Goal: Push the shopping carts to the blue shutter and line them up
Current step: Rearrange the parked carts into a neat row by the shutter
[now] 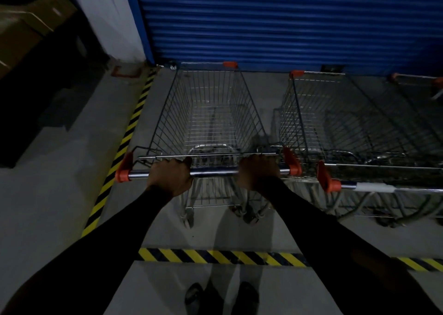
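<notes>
A wire shopping cart (206,113) with orange corner caps stands in front of me, its nose close to the blue shutter (287,20). My left hand (171,177) and my right hand (257,172) both grip its chrome handle bar (214,172). A second cart (354,123) is parked parallel on the right, its front also at the shutter. Part of a third cart (417,82) shows at the far right edge.
Yellow-black hazard tape (124,142) runs along the floor left of the cart, and another strip (215,256) crosses near my feet. A white wall (112,20) and dark cardboard boxes (26,29) lie to the left.
</notes>
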Demonstrator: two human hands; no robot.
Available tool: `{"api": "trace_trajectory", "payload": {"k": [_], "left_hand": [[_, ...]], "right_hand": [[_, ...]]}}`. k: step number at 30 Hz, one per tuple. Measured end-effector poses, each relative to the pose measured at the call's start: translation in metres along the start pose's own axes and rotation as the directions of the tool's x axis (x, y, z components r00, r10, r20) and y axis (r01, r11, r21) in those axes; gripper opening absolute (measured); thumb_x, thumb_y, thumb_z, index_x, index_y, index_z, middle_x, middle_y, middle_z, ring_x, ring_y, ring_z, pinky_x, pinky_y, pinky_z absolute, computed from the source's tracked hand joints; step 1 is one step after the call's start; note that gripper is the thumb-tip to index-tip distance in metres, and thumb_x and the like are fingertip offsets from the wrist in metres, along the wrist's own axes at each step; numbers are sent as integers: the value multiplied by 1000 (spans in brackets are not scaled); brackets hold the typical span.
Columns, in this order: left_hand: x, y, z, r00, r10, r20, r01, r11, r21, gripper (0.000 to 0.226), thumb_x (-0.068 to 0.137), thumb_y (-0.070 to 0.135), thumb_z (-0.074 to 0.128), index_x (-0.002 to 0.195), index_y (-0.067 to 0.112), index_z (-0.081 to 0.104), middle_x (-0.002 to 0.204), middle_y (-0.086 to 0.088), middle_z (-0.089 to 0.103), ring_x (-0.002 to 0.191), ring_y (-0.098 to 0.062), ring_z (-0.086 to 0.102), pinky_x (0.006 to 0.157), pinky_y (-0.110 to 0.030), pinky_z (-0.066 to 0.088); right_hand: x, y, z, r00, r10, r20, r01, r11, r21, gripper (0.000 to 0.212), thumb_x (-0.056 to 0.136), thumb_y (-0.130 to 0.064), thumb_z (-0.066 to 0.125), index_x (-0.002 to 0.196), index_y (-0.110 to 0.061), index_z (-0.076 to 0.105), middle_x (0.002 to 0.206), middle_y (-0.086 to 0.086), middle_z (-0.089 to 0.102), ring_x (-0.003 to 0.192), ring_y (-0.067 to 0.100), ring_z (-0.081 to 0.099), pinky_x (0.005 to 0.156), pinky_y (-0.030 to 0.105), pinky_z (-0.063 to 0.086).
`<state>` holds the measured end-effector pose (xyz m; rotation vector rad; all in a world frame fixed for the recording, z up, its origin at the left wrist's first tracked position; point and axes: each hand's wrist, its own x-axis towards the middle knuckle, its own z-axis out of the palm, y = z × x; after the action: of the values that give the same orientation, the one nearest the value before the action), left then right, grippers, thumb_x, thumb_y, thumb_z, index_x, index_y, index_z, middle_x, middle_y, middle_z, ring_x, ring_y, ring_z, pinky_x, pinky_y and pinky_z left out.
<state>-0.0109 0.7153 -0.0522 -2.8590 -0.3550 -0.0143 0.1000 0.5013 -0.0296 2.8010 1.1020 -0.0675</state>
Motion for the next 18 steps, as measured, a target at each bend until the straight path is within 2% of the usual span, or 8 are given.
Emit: {"api": "trace_trajectory", "payload": {"k": [4, 11, 18], "left_hand": [[-7, -4, -2, 1000, 25, 1, -25, 1000, 2, 36, 74, 45, 66, 98, 19, 62, 76, -10, 70, 69, -36, 68, 60, -36, 50], [-12, -9, -1, 999, 36, 10, -36, 999, -2, 34, 73, 44, 62, 96, 19, 60, 80, -8, 71, 73, -35, 69, 63, -36, 51], [-19, -6, -1, 999, 30, 13, -30, 1000, 2, 32, 74, 43, 60, 96, 20, 62, 79, -9, 71, 72, -35, 69, 62, -36, 50]], "right_hand": [[-10, -6, 3, 999, -6, -33, 6, 1000, 17, 36, 78, -43, 58, 100, -14, 65, 100, 13, 69, 94, 36, 65, 74, 41, 49], [-21, -17, -2, 998, 47, 51, -50, 996, 67, 37, 80, -42, 60, 105, -15, 65, 108, 12, 67, 102, 37, 62, 82, 44, 48], [-29, -19, 1, 998, 49, 34, -50, 997, 50, 37, 80, -41, 59, 103, -13, 64, 103, 12, 68, 97, 37, 64, 78, 42, 50]]}}
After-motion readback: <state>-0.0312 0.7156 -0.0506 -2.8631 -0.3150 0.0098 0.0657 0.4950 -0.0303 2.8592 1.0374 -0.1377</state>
